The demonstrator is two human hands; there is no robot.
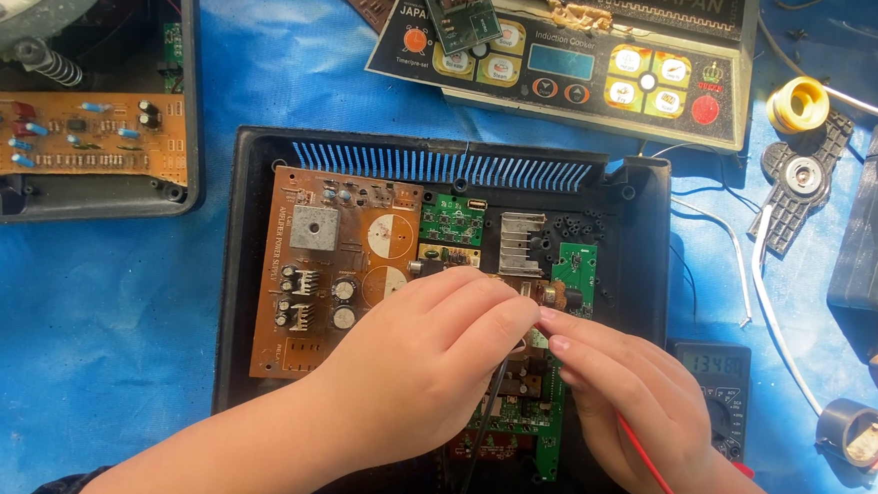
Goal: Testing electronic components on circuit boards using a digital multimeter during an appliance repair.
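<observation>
The thin black probe lead (492, 400) is running w/ its long axis near vertical, tip end up under the fingers, cable trailing down toward the bottom edge; the thin red probe lead (648, 468) is slanting from the fingertips at upper left down to lower right, then curling along the bottom edge. Both tips are meeting over the middle of the open square black plastic case (642, 288), approx. where the green circuit board (575, 269) is sitting beside the finned metal heatsink (521, 243). The left hand (428, 362) is pinching shut on the black lead, fingers curled together; the right hand (631, 402) is clamping the red lead between fingertips, the two hands touching at the tips. Left of them the brown power board (307, 280), matte w/ round capacitors & a square grey block, is lying flat in the case. A dark multimeter w/ lit display (715, 377) is resting just right of the case. Further out: glossy induction cooker panel (589, 59) above, grey housing w/ an orange board (74, 133) at left, yellow solder spool (797, 103) & grey tape roll (850, 431) at right, all on a crinkled blue tarp (85, 319).
</observation>
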